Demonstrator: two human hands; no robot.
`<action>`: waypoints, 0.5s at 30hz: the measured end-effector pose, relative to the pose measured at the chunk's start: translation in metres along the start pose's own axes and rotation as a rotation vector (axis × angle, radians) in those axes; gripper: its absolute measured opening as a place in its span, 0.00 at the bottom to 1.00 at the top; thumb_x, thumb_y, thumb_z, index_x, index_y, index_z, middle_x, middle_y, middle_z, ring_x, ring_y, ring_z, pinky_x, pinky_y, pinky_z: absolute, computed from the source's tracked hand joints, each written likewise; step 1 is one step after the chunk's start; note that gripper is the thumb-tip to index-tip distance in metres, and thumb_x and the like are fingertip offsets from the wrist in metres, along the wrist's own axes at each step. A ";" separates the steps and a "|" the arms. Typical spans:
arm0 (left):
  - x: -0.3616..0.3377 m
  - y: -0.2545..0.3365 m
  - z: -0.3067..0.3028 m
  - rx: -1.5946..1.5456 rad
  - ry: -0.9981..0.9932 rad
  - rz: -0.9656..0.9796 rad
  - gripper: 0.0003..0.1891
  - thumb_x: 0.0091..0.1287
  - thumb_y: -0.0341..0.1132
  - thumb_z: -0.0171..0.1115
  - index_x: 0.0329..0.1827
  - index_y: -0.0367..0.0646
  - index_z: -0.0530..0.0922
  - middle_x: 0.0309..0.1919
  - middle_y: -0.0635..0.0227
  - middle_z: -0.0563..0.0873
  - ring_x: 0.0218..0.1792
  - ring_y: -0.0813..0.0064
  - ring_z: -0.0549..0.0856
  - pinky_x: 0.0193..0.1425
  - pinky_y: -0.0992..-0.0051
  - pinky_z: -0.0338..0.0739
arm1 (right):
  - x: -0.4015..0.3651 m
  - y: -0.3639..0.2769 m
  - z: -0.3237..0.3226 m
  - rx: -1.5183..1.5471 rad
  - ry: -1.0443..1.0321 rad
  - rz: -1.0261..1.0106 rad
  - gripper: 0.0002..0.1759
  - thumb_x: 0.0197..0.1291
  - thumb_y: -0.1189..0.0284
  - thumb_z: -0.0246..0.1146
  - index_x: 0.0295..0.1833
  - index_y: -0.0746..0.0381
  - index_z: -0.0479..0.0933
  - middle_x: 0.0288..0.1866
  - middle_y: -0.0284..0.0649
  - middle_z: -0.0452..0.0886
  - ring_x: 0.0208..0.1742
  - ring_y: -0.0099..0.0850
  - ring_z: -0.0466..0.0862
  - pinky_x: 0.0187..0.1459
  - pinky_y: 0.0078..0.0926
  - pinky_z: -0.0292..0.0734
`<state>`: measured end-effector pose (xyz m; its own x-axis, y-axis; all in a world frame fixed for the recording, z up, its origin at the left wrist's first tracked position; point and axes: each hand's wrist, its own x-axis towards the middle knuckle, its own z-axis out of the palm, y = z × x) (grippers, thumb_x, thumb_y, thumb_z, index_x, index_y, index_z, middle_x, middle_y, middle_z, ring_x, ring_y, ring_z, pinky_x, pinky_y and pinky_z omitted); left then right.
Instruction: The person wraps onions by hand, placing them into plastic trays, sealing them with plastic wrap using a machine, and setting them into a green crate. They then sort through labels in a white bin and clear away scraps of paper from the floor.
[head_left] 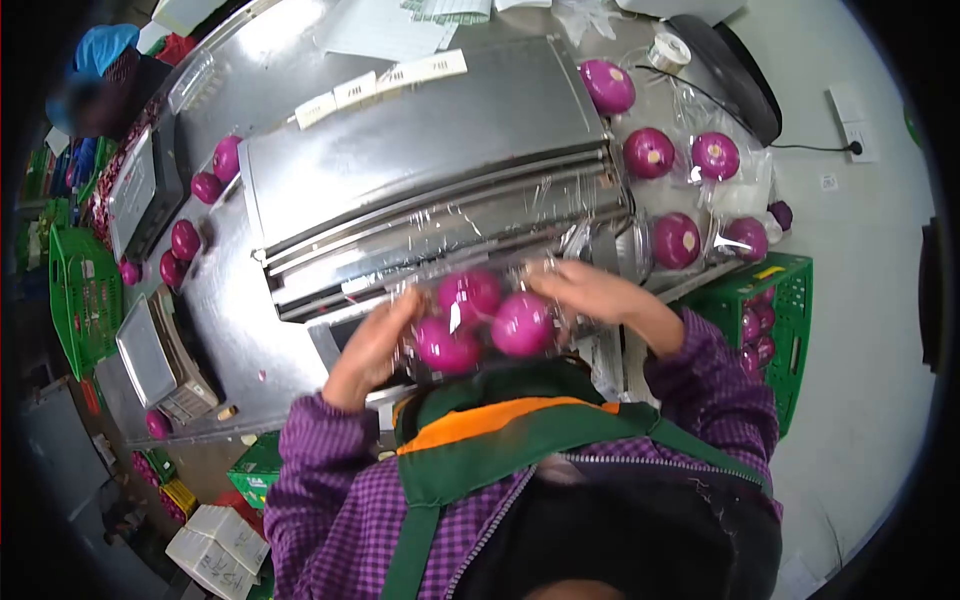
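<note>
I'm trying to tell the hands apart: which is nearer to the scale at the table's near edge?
Left. The scale sits off to the person's left; the left hand is on that side of the wrapped onions, the right hand on the opposite side.

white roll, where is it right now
In the head view, the white roll is at the upper right, beyond the right hand, between the topmost onion there and the large black object.

The left hand (pixel 578 292) and right hand (pixel 372 345) hold a clear-wrapped pack of three purple onions (pixel 470 320) between them, just below the metal wrapping machine (pixel 425 170).
</note>
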<state>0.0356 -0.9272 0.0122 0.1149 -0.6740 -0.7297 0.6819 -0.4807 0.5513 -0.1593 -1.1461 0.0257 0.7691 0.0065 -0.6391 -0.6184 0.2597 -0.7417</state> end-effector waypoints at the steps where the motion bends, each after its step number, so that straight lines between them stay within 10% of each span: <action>1: 0.014 -0.007 -0.013 0.013 -0.011 -0.014 0.26 0.72 0.52 0.48 0.51 0.34 0.73 0.41 0.66 0.81 0.37 0.82 0.82 0.35 0.82 0.81 | 0.009 0.009 -0.003 0.015 0.006 0.041 0.34 0.67 0.51 0.50 0.60 0.74 0.64 0.63 0.56 0.68 0.27 0.32 0.83 0.26 0.23 0.82; 10: -0.065 -0.099 -0.038 0.092 -0.082 -0.091 0.22 0.71 0.48 0.51 0.51 0.35 0.76 0.42 0.64 0.83 0.40 0.75 0.82 0.44 0.79 0.76 | -0.047 0.083 0.025 0.053 -0.046 0.004 0.22 0.68 0.61 0.54 0.54 0.71 0.72 0.47 0.46 0.80 0.40 0.28 0.83 0.38 0.24 0.82; 15: -0.074 -0.146 -0.022 -0.165 0.300 0.293 0.14 0.74 0.42 0.49 0.34 0.42 0.74 0.23 0.74 0.75 0.25 0.84 0.71 0.31 0.83 0.66 | -0.048 0.107 0.064 0.377 0.540 -0.112 0.14 0.70 0.66 0.51 0.34 0.63 0.74 0.21 0.27 0.72 0.21 0.15 0.69 0.24 0.14 0.65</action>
<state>-0.0567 -0.7952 -0.0231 0.5083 -0.5641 -0.6507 0.6924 -0.1815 0.6983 -0.2516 -1.0565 -0.0101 0.5759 -0.4994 -0.6472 -0.3654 0.5510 -0.7503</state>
